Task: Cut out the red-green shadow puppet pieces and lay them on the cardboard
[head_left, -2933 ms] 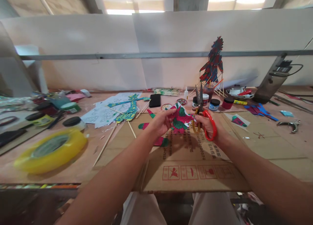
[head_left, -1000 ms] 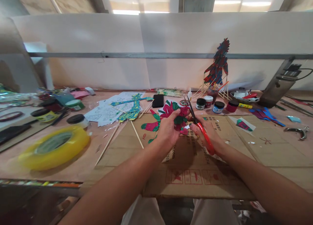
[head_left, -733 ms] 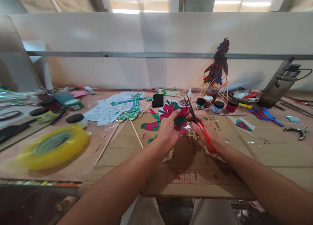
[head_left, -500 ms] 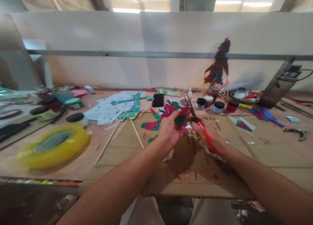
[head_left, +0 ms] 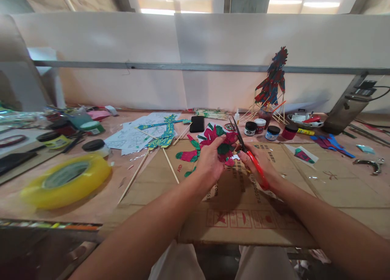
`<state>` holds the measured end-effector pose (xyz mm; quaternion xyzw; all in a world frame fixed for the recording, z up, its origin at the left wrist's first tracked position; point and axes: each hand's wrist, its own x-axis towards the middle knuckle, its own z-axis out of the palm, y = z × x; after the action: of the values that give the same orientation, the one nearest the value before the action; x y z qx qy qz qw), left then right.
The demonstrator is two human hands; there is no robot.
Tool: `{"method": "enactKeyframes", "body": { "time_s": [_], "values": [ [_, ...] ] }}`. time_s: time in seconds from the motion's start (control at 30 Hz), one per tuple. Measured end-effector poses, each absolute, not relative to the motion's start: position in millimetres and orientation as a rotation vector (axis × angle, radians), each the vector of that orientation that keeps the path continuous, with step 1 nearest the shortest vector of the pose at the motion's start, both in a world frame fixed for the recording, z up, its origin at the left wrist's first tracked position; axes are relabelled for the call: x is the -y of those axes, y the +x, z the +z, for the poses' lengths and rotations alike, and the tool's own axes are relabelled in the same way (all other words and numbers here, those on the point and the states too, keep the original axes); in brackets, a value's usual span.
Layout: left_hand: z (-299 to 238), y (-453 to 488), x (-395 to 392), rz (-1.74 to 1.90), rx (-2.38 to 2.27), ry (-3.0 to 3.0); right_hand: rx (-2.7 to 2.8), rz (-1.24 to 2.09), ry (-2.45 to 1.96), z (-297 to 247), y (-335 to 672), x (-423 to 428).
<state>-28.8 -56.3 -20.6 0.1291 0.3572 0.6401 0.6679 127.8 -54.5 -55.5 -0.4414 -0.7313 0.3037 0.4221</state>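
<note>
Between thumb and fingers, my left hand [head_left: 211, 158] grips a painted paper cutout [head_left: 213, 134] in magenta and green with white edges. Red-handled scissors [head_left: 256, 166] are in my right hand [head_left: 258, 162], their dark blades pointing up and away beside the cutout's right edge. A small white scrap [head_left: 235, 157] shows near my right fingertips. Below and left of the cutout lie more magenta and green pieces [head_left: 187, 155] on the cardboard sheet [head_left: 195, 223]. My fingers hide part of the cutout.
A yellow tape roll [head_left: 67, 180] lies at the left. Blue-green figure [head_left: 161, 138] with sticks rests on drawn papers [head_left: 124, 136]. Behind my hands are a black phone [head_left: 197, 124] and paint jars [head_left: 272, 132]. A red-blue stick-mounted figure [head_left: 272, 79] stands behind; a bottle [head_left: 345, 109] stands right.
Hardly anything differs. Both hands, the cutout and the scissors keep nearly the same place, and the view has shifted very slightly.
</note>
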Motion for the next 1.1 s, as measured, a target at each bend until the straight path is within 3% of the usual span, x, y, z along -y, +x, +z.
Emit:
{"method": "enactKeyframes", "body": {
  "time_s": [0.7, 1.1],
  "values": [
    [-21.4, -55.4, 38.2, 1.482, -0.804, 0.613, 1.674, 1.2, -1.149, -50.8, 128.2, 57.3],
    [-17.9, -65.1, 33.9, 1.473, -0.859, 0.713, 1.828, 1.165, -1.121, -42.8, 132.3, 57.9]
  ]
}}
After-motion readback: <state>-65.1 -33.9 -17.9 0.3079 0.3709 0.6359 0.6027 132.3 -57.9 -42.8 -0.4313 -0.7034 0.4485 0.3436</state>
